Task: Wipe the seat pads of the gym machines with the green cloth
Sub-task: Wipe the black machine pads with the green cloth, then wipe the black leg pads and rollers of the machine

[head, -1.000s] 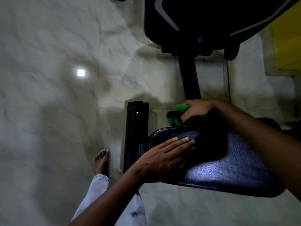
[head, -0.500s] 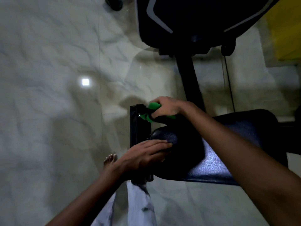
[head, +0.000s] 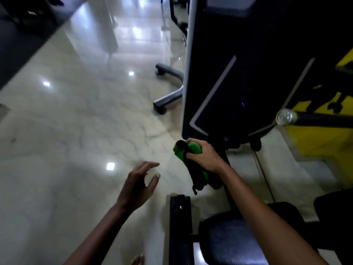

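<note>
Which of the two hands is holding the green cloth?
The right hand: its fingers curl round the green cloth above the floor. The left hand is spread and holds nothing.

Cloth [head: 193, 163] in right hand [head: 205, 156] above seat pad [head: 229, 243], left hand [head: 138, 185] to its left, over floor [head: 76, 140]

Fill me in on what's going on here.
A person is cleaning gym machines. Their right hand grips a bunched green cloth with black trim, held in the air above the glossy marble floor. The left hand hangs open, holding nothing. Neither hand touches the dark padded seat at the bottom of the view.
</note>
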Available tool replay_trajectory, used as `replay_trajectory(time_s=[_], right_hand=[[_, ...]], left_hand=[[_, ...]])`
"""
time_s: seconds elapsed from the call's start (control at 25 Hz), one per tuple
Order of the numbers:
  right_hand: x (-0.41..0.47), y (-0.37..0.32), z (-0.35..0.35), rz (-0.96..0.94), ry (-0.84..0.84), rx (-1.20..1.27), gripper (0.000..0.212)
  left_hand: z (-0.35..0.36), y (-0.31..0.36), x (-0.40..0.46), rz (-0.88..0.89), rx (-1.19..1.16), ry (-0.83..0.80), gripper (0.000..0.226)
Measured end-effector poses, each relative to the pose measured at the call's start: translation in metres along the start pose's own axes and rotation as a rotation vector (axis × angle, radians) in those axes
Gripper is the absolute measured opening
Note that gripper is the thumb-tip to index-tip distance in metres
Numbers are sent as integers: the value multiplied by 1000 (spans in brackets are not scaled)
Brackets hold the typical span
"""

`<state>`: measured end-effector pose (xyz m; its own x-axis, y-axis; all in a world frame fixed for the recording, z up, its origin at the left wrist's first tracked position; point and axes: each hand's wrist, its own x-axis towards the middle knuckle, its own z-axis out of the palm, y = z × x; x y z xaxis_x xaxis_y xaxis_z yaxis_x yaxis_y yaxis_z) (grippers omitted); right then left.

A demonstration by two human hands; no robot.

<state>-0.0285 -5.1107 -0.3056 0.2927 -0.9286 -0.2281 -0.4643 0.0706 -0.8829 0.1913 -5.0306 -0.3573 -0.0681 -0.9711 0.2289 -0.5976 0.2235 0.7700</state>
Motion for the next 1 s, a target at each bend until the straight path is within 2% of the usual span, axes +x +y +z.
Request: replay_trajectory(time_s=[0.24,0.36,0.52,0.68,0.84,1.0], right_hand=[[-2,-112,9,-104,238,72,14],[2,-166,15,-144,296,59,26],[18,-218,25,-211,373,16,17],[31,-273,36,-260,401,-12,24],[42,-311,43,-323,382,-17,15],[72,-330,45,-355,411,-31,16]], left_hand=[[-98,18,34,23,-10,30,42],[-150,25,60,51,-31,89,34],[-207,28,93,111,-19,124,25],[-259,30,121,115,-40,194,24],[-288,33,140,148,-30,221,23],[-306,33,165,177,-10,232,21]])
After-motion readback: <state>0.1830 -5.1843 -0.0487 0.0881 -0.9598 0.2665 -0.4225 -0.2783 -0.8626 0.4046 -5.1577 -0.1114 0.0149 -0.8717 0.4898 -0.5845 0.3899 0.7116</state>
